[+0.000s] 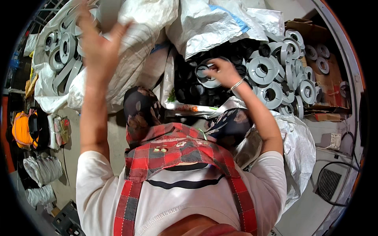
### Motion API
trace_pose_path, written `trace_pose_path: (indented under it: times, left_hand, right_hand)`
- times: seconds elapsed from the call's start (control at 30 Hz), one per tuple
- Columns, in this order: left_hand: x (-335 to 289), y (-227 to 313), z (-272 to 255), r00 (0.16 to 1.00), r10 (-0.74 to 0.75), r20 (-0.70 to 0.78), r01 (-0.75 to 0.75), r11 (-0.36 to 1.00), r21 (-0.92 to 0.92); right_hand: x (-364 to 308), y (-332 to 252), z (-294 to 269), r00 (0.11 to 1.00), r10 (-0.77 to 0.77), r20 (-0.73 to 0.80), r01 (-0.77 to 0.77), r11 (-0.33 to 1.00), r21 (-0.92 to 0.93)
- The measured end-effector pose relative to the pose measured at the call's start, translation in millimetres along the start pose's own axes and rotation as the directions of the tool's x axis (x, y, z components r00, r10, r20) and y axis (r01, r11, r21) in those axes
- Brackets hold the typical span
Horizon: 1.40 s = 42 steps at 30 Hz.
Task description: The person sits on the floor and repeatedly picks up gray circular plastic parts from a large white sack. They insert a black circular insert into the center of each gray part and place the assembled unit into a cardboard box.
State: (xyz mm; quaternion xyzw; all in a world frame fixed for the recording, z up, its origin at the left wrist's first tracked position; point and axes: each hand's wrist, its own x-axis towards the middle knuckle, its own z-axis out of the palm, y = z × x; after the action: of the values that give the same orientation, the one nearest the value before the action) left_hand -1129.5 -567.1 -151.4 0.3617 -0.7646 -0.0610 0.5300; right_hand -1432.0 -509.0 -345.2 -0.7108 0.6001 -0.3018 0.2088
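**White sacks [126,74] crowd a right grip [226,72] reaching to a grey ring [209,83]**

The largest of the sacks slopes across the upper left, its folds forming a barrier between the grey rings in its mouth [67,47] and the black parts [236,53] at the centre. Another sack drapes over the far edge of those parts and covers some of them; a third lies crumpled beside the person's right arm. An open cardboard box [334,84] stands at the upper right, with a few rings inside. Beside it, a heap of grey rings [256,65] presses close to the black parts on their right.

The person's knees [139,104] and red checked apron [177,151] close off the near side, where a printed plastic edge [189,107] borders the parts. Farther out, at the left, are rolled white bundles [43,171] and an orange bundle [21,129]; at the right, a looped black cable [321,179].

The left grip [102,47], motion-blurred, is spread wide above the left sack, and a blurred grey piece [109,15] shows just beyond it. The right grip is narrow, fingertips over the grey ring, which lies among the black parts; whether they pinch it I cannot tell. A thin bracelet [237,83] circles that wrist.
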Motion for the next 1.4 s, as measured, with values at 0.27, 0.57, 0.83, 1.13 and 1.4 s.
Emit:
trace_pose_path:
  times: [0.27,0.57,0.83,1.13,1.4]
  left_hand:
    - [-74.4,-46.4,93.5,0.844,-0.325,0.427,0.497,0.773,-0.394]
    - [-199.7,-88.3,215.9,-0.057,-0.762,0.645,0.995,-0.093,-0.021]
    - [-197.2,-85.6,217.6,0.161,-0.468,0.869,0.684,-0.582,-0.440]
    - [-177.7,-59.7,161.4,0.365,-0.502,0.784,0.778,-0.298,-0.553]
    - [-166.5,-53.7,122.1,0.450,-0.294,0.843,0.684,-0.493,-0.537]
  right_hand:
    - [24.9,163.7,31.4,0.870,0.492,-0.020,-0.474,0.826,-0.304]
    - [14.8,175.8,34.4,0.953,0.302,0.016,-0.285,0.914,-0.289]
    - [5.6,67.6,22.9,0.982,0.134,-0.131,-0.156,0.971,-0.182]
    - [22.7,-37.3,40.0,0.993,-0.079,-0.089,0.086,0.993,0.075]
    - [24.3,-40.2,38.9,0.959,-0.106,-0.264,0.110,0.994,0.001]
